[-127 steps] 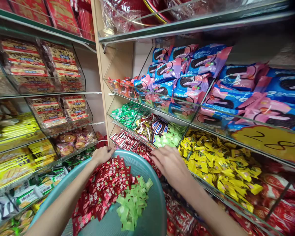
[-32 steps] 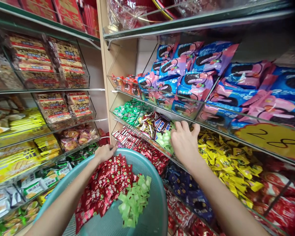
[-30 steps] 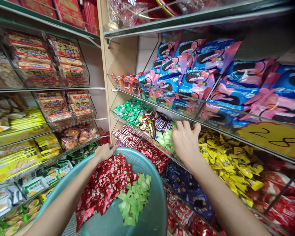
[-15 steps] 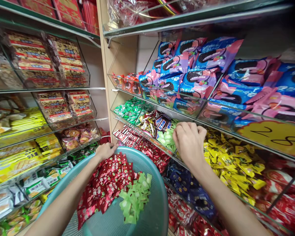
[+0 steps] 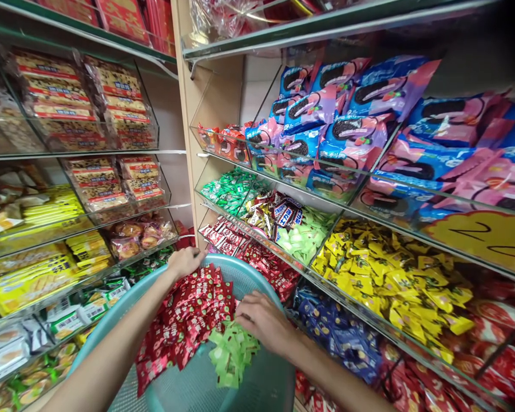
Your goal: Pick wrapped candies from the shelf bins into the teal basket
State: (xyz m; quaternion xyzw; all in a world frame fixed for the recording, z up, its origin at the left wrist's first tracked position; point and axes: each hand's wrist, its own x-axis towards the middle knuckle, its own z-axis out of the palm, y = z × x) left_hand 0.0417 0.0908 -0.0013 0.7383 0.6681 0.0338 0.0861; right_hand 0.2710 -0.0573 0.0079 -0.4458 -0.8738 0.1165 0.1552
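Over to the right, blue-and-pink cookie packs [image 5: 352, 134] lie heaped, with a yellow price sign [image 5: 483, 240] at the front. Yellow candies [image 5: 381, 274] fill the level below, blue candies [image 5: 339, 329] lower still. Across on the left, stacked speckled bars [image 5: 60, 97] sit above wrapped buns [image 5: 139, 237].

Snack shop: glass shelves [image 5: 335, 30], sorted packaged snacks [image 5: 356, 129], handwritten number sign [image 5: 483, 239].
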